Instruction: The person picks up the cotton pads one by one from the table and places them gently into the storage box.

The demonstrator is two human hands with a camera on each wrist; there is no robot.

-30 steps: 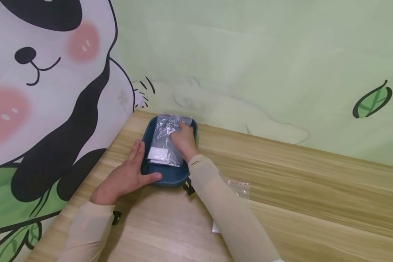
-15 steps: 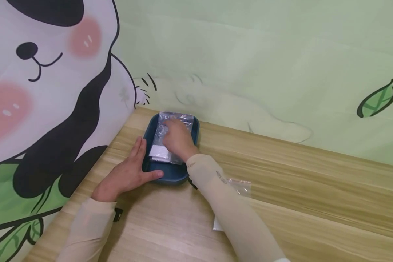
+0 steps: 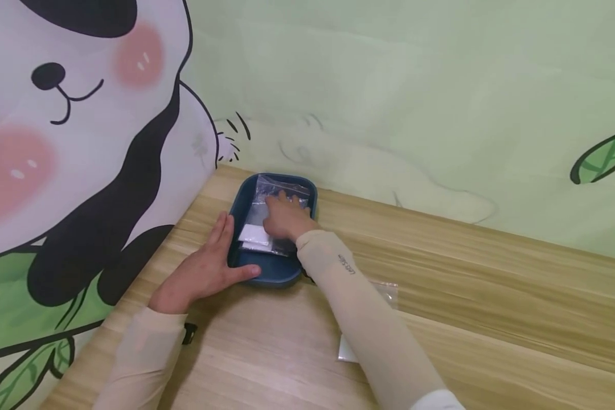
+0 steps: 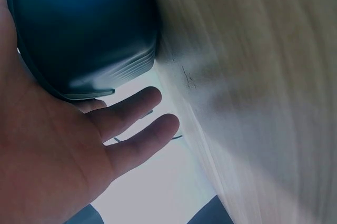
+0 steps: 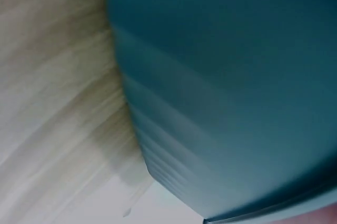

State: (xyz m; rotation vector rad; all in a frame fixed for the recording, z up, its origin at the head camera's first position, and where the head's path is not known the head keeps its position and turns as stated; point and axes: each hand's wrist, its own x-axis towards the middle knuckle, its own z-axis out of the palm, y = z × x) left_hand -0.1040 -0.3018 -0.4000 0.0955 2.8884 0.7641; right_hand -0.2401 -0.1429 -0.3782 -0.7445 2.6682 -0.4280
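A dark blue tray [image 3: 274, 276] with raised walls stands at the table's back left. Clear zip bags [image 3: 258, 213] with white labels lie inside it, one over another; how many I cannot tell. My right hand [image 3: 288, 219] rests on the upper bag, fingers spread. My left hand [image 3: 200, 277] touches the tray's left side, its thumb reaching to the near rim and its fingers straight. In the left wrist view, two straight fingers [image 4: 142, 142] extend past the tray's outer wall [image 4: 84, 29]. The right wrist view is mostly filled by the tray's wall [image 5: 226, 92].
Another clear zip bag [image 3: 348, 349] with a white label lies on the wooden table [image 3: 266, 341], partly hidden under my right forearm. Behind the table rises a pale green wall [image 3: 415, 85] with a panda picture [image 3: 156, 142] at the left.
My right hand has moved about over the upper bag, and its fingers have spread out flat. The left hand has stayed at the tray's side.
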